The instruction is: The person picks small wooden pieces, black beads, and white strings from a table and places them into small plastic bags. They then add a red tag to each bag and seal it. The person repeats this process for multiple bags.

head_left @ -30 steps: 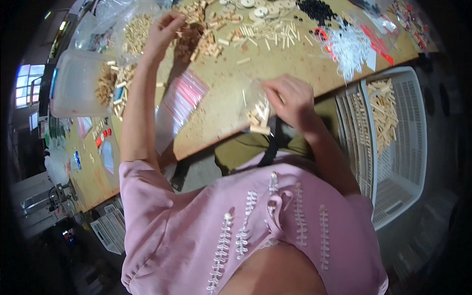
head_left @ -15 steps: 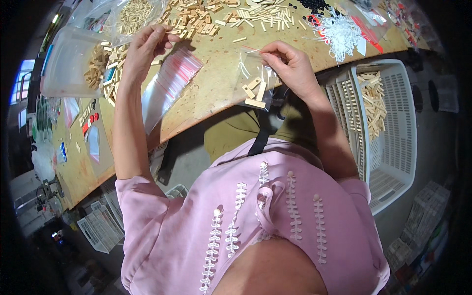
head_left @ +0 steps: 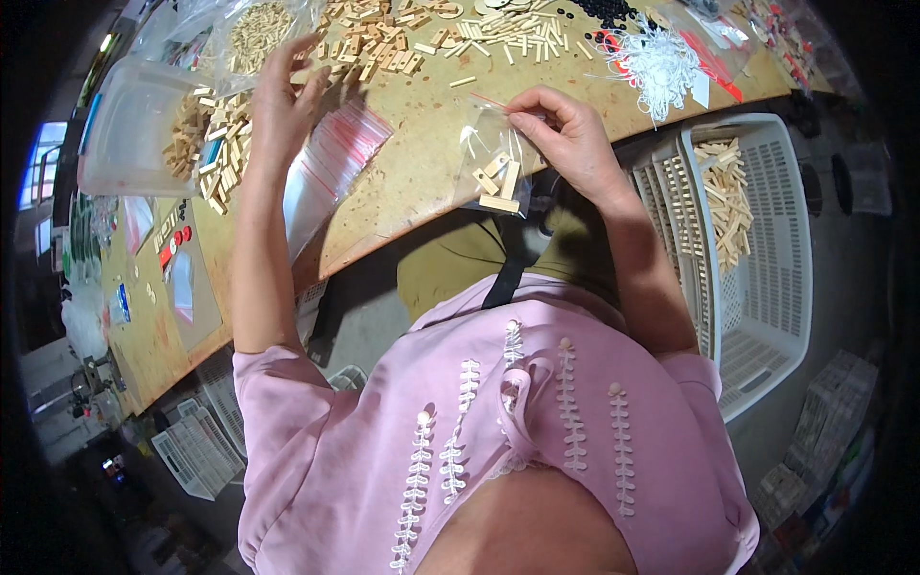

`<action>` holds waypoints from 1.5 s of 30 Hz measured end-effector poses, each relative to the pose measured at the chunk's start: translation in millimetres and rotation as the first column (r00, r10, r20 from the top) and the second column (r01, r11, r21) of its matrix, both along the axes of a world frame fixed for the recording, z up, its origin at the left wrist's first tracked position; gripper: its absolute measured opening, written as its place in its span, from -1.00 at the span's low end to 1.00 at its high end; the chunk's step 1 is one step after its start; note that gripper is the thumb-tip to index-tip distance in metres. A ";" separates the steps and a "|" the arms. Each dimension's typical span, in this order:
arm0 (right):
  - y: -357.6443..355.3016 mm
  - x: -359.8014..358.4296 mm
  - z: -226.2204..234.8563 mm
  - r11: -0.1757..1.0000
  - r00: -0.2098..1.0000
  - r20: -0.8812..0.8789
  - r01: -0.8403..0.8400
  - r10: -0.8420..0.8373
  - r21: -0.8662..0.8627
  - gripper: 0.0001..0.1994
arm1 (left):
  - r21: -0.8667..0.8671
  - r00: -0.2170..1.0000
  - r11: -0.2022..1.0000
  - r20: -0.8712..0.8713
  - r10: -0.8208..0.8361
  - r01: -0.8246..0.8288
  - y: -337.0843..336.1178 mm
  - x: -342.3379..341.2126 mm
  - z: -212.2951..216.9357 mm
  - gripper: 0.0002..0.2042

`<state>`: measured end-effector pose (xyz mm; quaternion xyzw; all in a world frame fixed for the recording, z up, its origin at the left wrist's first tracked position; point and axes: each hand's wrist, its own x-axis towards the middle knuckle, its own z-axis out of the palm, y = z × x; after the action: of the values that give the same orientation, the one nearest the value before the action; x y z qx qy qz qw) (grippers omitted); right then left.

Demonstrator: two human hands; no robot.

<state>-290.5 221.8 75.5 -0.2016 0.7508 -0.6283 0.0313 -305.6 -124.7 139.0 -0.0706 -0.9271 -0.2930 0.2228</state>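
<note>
My right hand point(head_left: 567, 134) pinches the top edge of a clear zip bag point(head_left: 470, 158), which hangs at the table's front edge. Inside the bag are several wooden blocks point(head_left: 498, 203), some with a hole, and pieces of white string. My left hand point(head_left: 283, 107) is over the table with its fingers apart, next to the pile of small holed wooden blocks point(head_left: 393, 48); nothing shows in its grasp. Below it lies a fanned stack of flat zip bags point(head_left: 335, 158) with red edges.
A translucent tub point(head_left: 125, 134) stands at the left beside loose wooden blocks point(head_left: 225, 158). Farther back are wooden sticks point(head_left: 517, 36), black beads point(head_left: 604, 11) and a heap of white strings point(head_left: 661, 81). A white plastic basket point(head_left: 776, 278) with wooden pieces is at my right, below the table.
My left hand's fingers have spread from a closer grouping, and the hand has shifted slightly down and toward the block pile. My right hand keeps hold of the bag, almost still.
</note>
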 end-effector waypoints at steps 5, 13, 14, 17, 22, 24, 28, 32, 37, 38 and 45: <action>0.0 3.4 4.3 0.999 0.999 -0.010 -0.041 0.041 0.003 -0.90 | 0.355 0.884 0.923 0.371 -0.285 0.149 68.0 53.1 4.3 -0.59; -0.4 23.9 41.0 0.926 0.974 0.172 -0.074 0.147 -0.371 -0.87 | 0.604 0.758 0.787 0.453 -0.469 0.126 126.8 101.9 -26.3 -0.62; 0.1 25.0 43.2 0.914 0.975 0.166 -0.069 0.147 -0.401 -0.87 | 0.676 0.725 0.734 0.470 -0.503 0.071 128.5 102.6 -26.8 -0.67; 2.7 25.2 51.9 0.921 0.969 0.215 -0.032 0.124 -0.389 -0.87 | 0.826 0.720 0.563 0.372 -0.586 0.031 134.0 106.9 -16.9 -0.81; 4.5 29.5 50.8 0.947 0.962 0.264 0.014 0.075 -0.320 -0.86 | 0.827 0.732 0.562 0.376 -0.568 0.012 135.0 116.8 -10.1 -0.86; 5.2 33.8 58.2 0.965 0.956 0.290 0.026 0.052 -0.261 -0.86 | 0.704 0.751 0.706 0.430 -0.502 0.070 128.1 120.1 -2.8 -0.87; 15.8 37.8 52.2 0.900 0.959 0.164 -0.146 0.230 -0.411 -0.91 | 0.768 0.742 0.626 0.340 -0.577 0.135 123.6 122.3 -1.3 -0.86; 30.4 37.2 52.2 0.901 0.954 0.154 -0.178 0.256 -0.395 -0.91 | 0.800 0.619 0.581 0.381 -0.687 0.152 124.6 124.1 2.9 -0.81; 42.9 20.0 20.5 0.999 0.995 0.100 0.022 -0.024 0.023 -0.94 | 0.547 0.521 0.760 0.561 -0.644 0.351 114.3 100.1 23.5 -0.74; 42.9 20.8 20.9 0.998 0.999 0.040 0.016 -0.018 0.064 -0.94 | 0.390 0.648 0.844 0.544 -0.533 0.368 110.2 89.0 22.1 -0.83; 39.6 25.9 27.9 0.992 0.993 -0.112 0.040 -0.026 0.122 -0.95 | -0.110 0.952 0.962 0.210 -0.223 0.249 79.0 -30.6 5.5 -0.87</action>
<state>-264.6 261.5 103.4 -0.2212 0.7922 -0.5687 -0.0079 -336.2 -45.7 144.5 -0.1669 -0.9471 -0.2594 0.0885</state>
